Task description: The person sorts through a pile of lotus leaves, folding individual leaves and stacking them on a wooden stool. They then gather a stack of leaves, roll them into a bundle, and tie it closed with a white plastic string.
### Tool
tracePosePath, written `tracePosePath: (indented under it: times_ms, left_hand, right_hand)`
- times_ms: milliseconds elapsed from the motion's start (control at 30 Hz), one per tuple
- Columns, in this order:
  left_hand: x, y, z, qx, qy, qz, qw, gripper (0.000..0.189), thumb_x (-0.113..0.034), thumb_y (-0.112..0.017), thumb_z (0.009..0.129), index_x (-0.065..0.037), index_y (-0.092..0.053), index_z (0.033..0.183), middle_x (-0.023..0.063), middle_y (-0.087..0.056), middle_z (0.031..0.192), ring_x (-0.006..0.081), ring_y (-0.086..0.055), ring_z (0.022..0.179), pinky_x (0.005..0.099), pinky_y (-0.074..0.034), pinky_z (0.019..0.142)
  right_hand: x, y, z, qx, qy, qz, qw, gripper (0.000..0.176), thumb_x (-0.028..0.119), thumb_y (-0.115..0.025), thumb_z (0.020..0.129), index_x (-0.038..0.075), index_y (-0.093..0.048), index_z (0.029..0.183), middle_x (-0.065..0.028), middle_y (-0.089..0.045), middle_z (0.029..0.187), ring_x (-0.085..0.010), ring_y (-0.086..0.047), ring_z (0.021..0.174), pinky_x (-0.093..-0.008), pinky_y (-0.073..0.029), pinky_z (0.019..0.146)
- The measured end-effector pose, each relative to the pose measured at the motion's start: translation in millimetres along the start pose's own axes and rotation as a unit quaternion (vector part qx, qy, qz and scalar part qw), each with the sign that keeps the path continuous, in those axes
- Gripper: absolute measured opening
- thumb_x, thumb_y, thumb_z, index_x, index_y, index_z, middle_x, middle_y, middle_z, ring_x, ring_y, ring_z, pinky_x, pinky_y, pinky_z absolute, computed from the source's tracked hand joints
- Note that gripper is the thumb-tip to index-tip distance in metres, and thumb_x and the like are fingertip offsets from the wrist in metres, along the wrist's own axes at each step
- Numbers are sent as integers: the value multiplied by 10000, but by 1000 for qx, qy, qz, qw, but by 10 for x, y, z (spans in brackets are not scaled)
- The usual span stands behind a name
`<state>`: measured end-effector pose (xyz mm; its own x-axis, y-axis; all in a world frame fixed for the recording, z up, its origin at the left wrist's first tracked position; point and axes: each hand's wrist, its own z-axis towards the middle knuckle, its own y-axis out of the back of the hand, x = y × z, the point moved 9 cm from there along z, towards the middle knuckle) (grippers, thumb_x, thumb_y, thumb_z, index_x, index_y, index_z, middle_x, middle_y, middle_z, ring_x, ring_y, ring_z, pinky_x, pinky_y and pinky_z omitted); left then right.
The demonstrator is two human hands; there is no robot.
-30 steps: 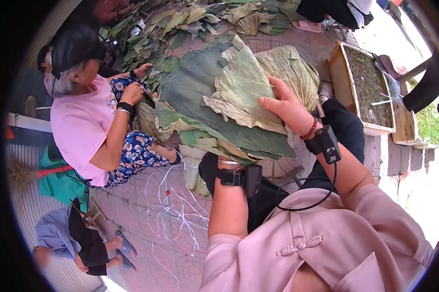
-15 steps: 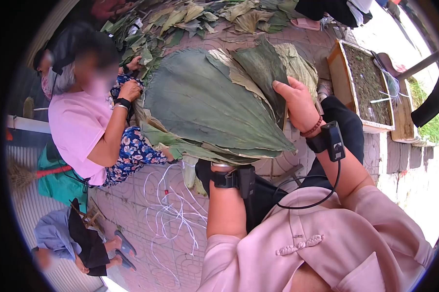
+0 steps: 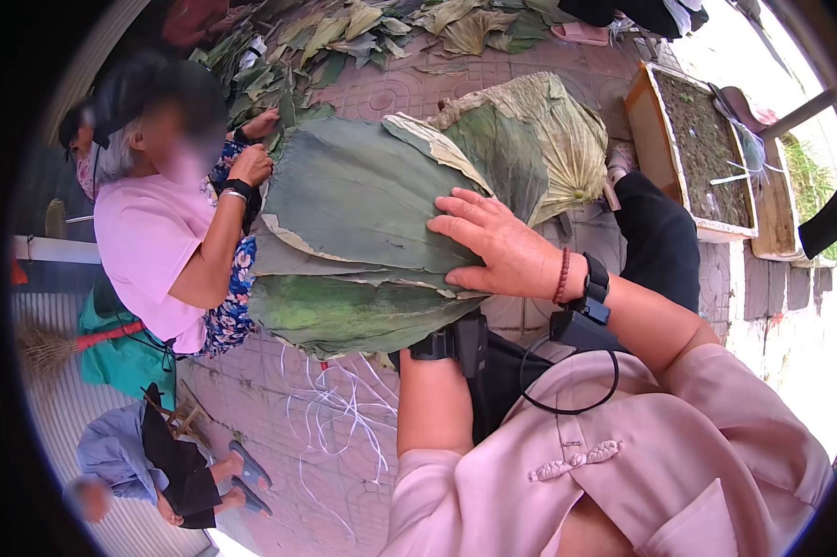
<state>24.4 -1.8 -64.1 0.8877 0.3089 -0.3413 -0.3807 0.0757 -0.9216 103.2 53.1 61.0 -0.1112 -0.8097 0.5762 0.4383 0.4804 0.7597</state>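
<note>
A stack of large, dry green leaves (image 3: 354, 195) spans the middle of the view, with one pale, wrinkled leaf (image 3: 567, 139) at its right end. My right hand (image 3: 507, 246) lies on top of the stack, fingers spread and palm down. Beneath the stack, my left hand is hidden; only the forearm and its wrist strap show below the leaves' lower edge. A lighter green leaf (image 3: 344, 311) forms the near side of the stack.
At the left sits a person in a pink shirt (image 3: 149, 241), hands at the leaves' far left. More leaves (image 3: 344, 32) lie on the paving behind. White string (image 3: 340, 408) is on the ground. A soil-filled box (image 3: 701, 148) stands right; another person (image 3: 122, 446) is lower left.
My right hand has let go of the upright folded leaf and moved left and down onto the stack. That leaf now lies flatter, and the lighter green near side shows more.
</note>
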Motion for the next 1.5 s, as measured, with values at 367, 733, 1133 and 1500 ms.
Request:
tracePosePath:
  times_ms: [367, 733, 1133, 1500]
  left_hand:
    - [-149, 47, -106, -14, -32, -11, 999, 484, -404, -370, 945, -88, -390, 1310, 104, -446, 1312, 266, -441, 1176, 416, -370, 995]
    - [-595, -750, 247, -127, -172, -3, 977, 629, -547, -487, 861, -55, -458, 1251, 115, -531, 1209, 264, -523, 1098, 391, -433, 952]
    - [-664, -634, 30, -239, -145, 137, 950, 366, -77, -524, 841, 21, -473, 1190, 111, -568, 1114, 210, -592, 971, 330, -489, 860]
    - [-930, -411, -118, -399, -246, 256, 846, 178, -25, -500, 830, 69, -551, 972, 92, -595, 979, 187, -605, 858, 326, -504, 754]
  right_hand:
    - [-188, 28, 129, -138, -80, 165, 973, 324, 173, -624, 839, 39, -574, 1130, -165, -531, 1200, -311, -470, 1169, -366, -402, 939]
    - [-211, 43, 373, -207, -126, 266, 933, 256, 186, -570, 880, 7, -617, 1057, -143, -555, 1133, -261, -510, 1071, -330, -390, 918]
    - [-141, -178, 479, -133, -118, 352, 919, 220, 154, -520, 868, 16, -642, 988, -129, -540, 1163, -232, -488, 1090, -341, -366, 932]
    - [-714, -45, 348, -200, -295, 602, 715, 197, 162, -508, 898, -4, -596, 956, -4, -594, 873, -97, -547, 772, -255, -454, 690]
